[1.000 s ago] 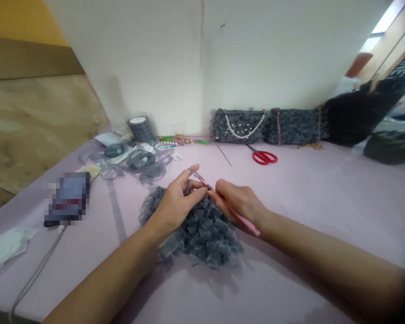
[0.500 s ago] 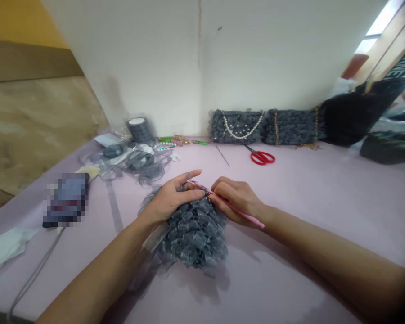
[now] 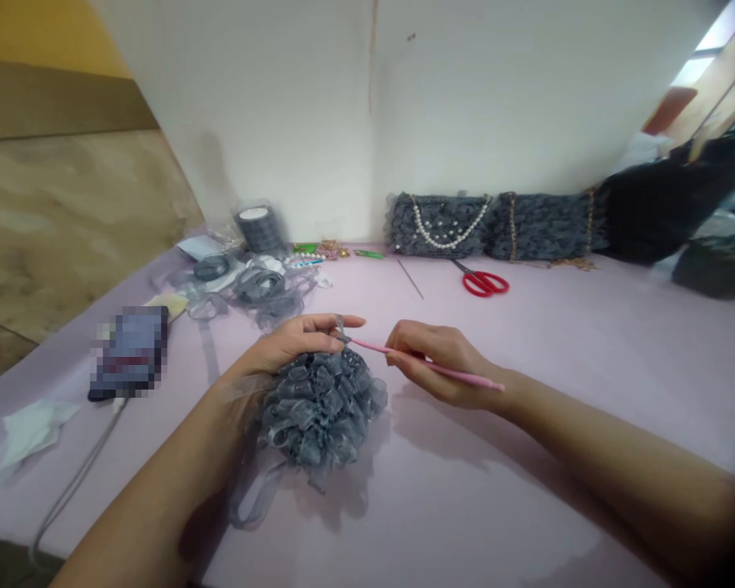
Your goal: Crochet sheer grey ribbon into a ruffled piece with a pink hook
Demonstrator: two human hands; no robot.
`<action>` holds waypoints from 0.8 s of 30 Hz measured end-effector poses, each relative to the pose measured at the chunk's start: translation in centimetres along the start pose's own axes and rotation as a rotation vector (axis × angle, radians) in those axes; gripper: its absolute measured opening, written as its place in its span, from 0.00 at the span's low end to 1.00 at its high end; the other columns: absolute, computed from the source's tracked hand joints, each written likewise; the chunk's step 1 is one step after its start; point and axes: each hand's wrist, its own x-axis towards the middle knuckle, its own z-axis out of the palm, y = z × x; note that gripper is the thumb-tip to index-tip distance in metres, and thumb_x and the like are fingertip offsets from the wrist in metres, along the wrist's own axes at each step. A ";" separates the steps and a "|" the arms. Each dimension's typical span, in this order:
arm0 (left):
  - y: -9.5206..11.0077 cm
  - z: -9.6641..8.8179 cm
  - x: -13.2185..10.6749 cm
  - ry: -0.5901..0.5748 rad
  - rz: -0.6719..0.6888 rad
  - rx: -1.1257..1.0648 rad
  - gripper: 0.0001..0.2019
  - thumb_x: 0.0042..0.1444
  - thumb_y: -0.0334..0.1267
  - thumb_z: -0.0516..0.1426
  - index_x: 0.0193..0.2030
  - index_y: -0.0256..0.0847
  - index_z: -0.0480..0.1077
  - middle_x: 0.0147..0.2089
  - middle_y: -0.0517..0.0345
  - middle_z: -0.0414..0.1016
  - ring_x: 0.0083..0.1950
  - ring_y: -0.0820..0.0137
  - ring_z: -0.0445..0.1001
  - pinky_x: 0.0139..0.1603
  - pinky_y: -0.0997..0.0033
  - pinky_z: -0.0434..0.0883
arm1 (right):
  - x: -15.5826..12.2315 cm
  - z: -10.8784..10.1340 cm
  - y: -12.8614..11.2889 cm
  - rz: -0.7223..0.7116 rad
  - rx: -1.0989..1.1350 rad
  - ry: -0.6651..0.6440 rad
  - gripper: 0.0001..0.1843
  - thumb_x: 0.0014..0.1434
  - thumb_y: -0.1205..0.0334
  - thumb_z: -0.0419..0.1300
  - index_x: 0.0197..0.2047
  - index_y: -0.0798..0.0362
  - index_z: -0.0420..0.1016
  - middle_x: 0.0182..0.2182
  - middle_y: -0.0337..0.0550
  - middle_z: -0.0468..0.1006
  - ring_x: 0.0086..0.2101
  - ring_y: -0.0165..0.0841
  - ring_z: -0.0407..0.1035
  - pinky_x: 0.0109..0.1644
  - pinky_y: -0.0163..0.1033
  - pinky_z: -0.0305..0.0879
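Our left hand (image 3: 297,343) grips a ruffled grey ribbon piece (image 3: 319,412) lying just beneath the palm, while our right hand (image 3: 438,363) clasps a pink crochet hook (image 3: 376,348), its tip at our left fingertips.

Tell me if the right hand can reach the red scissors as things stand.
Probably yes. The right hand lies in front of the red-handled scissors, with nothing visible between them, though it holds a pink crochet hook it would likely set down first.

left hand (image 3: 294,343): ruffled grey ribbon (image 3: 318,412) | right hand (image 3: 434,363): pink crochet hook (image 3: 373,348)
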 end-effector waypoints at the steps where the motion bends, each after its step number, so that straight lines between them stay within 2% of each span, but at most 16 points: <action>1: 0.0 -0.1 -0.1 -0.010 0.005 0.011 0.20 0.48 0.33 0.64 0.51 0.43 0.77 0.32 0.61 0.67 0.30 0.77 0.65 0.32 0.76 0.62 | 0.0 -0.1 -0.2 0.049 0.060 -0.010 0.12 0.67 0.60 0.51 0.32 0.56 0.68 0.25 0.37 0.67 0.23 0.25 0.59 0.28 0.32 0.56; 3: 0.0 0.0 -0.2 -0.022 0.016 0.040 0.19 0.49 0.33 0.63 0.50 0.43 0.77 0.32 0.61 0.67 0.30 0.77 0.65 0.32 0.76 0.62 | 0.1 -0.1 -0.8 0.168 0.178 -0.023 0.14 0.67 0.59 0.52 0.32 0.55 0.70 0.23 0.36 0.67 0.23 0.25 0.59 0.28 0.33 0.56; 6: -0.3 1.1 -0.1 -0.023 0.030 0.067 0.21 0.48 0.32 0.64 0.52 0.41 0.76 0.32 0.61 0.71 0.33 0.75 0.69 0.37 0.74 0.64 | 0.0 0.6 -1.4 0.320 0.311 0.012 0.17 0.67 0.58 0.50 0.29 0.53 0.70 0.23 0.37 0.68 0.24 0.27 0.61 0.28 0.34 0.58; 9: -1.2 2.9 0.4 -0.064 0.056 -0.044 0.23 0.47 0.33 0.65 0.53 0.37 0.74 0.37 0.55 0.76 0.39 0.70 0.73 0.45 0.69 0.66 | -0.2 2.0 -1.3 0.322 0.333 0.146 0.17 0.67 0.57 0.50 0.27 0.51 0.66 0.25 0.39 0.68 0.27 0.30 0.63 0.31 0.36 0.60; 11: -1.9 4.0 0.9 0.020 0.128 -0.080 0.20 0.45 0.35 0.66 0.48 0.36 0.76 0.33 0.57 0.74 0.35 0.73 0.71 0.42 0.72 0.66 | -0.2 2.6 -1.0 0.287 0.266 0.246 0.15 0.66 0.56 0.52 0.28 0.51 0.65 0.27 0.41 0.68 0.29 0.32 0.64 0.34 0.37 0.61; 13: -2.6 4.8 1.2 0.094 0.142 -0.068 0.21 0.44 0.38 0.67 0.46 0.34 0.76 0.32 0.58 0.73 0.33 0.73 0.70 0.39 0.73 0.65 | 0.0 2.8 -0.7 0.283 0.171 0.266 0.15 0.65 0.55 0.53 0.28 0.51 0.64 0.29 0.42 0.69 0.30 0.32 0.65 0.34 0.37 0.60; 16: -3.1 5.6 1.3 0.178 0.160 0.077 0.22 0.48 0.44 0.65 0.47 0.33 0.75 0.34 0.55 0.74 0.36 0.69 0.72 0.41 0.70 0.67 | 0.5 2.1 -1.1 0.353 0.068 0.145 0.17 0.66 0.53 0.52 0.27 0.51 0.63 0.23 0.37 0.65 0.23 0.29 0.59 0.27 0.36 0.54; 19: -3.0 5.6 1.1 0.230 0.219 0.312 0.21 0.54 0.47 0.61 0.50 0.36 0.74 0.40 0.52 0.77 0.44 0.64 0.73 0.47 0.66 0.67 | 0.8 1.3 -1.8 0.451 0.085 0.043 0.20 0.66 0.51 0.50 0.25 0.51 0.57 0.18 0.33 0.58 0.20 0.27 0.52 0.23 0.35 0.47; 22: -2.1 4.7 0.5 0.209 0.287 0.525 0.21 0.57 0.49 0.58 0.53 0.40 0.73 0.46 0.52 0.78 0.47 0.63 0.73 0.51 0.65 0.67 | 0.9 1.0 -2.2 0.527 0.195 0.066 0.21 0.66 0.49 0.49 0.25 0.50 0.55 0.19 0.33 0.57 0.20 0.26 0.53 0.22 0.34 0.47; 24: -1.3 3.7 0.1 0.205 0.335 0.641 0.18 0.58 0.48 0.58 0.50 0.40 0.75 0.48 0.52 0.77 0.49 0.63 0.73 0.53 0.65 0.65 | 0.9 1.0 -2.1 0.528 0.248 0.098 0.22 0.66 0.49 0.49 0.24 0.51 0.54 0.20 0.33 0.56 0.21 0.26 0.52 0.22 0.33 0.47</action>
